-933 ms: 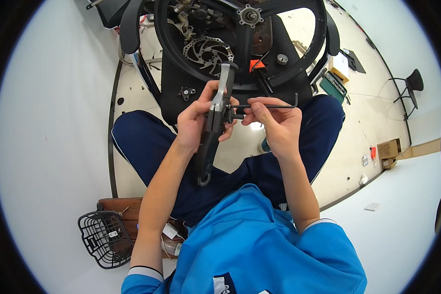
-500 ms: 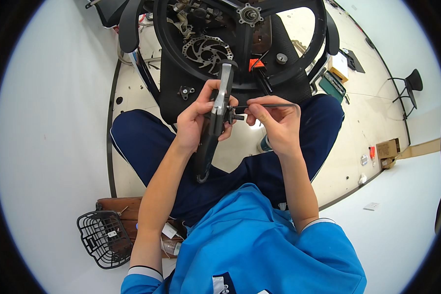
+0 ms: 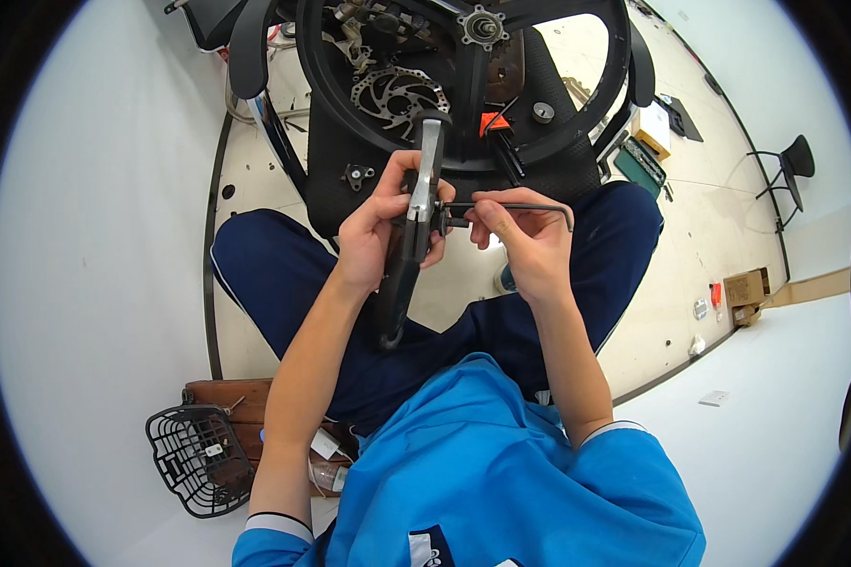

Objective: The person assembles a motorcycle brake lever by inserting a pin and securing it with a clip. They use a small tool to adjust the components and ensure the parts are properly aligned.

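Note:
My left hand [image 3: 373, 227] is closed around a long black-and-silver bike part [image 3: 408, 250], held upright over my lap. Its upper end is bare silver metal, and its lower end is dark and tapers to a rounded tip. From the right, my right hand [image 3: 531, 241] pinches a black L-shaped hex key [image 3: 529, 206]. The key's long arm runs level to a small fitting [image 3: 447, 219] on the part's right side, and its bent end hangs down past my fingers. The exact contact at the tip is too small to make out.
Ahead, a black spoked wheel [image 3: 548, 151] lies across a black chair seat [image 3: 326, 180]. Near it are a brake disc [image 3: 400, 99], a small black fitting [image 3: 357, 177] and an orange-and-black tool [image 3: 494, 125]. A black basket [image 3: 199, 463] stands at lower left, a green toolbox [image 3: 641, 168] at right.
The hex key has turned a little, its bent end now pointing down more plainly. My right hand has shifted slightly left; the left hand keeps its hold.

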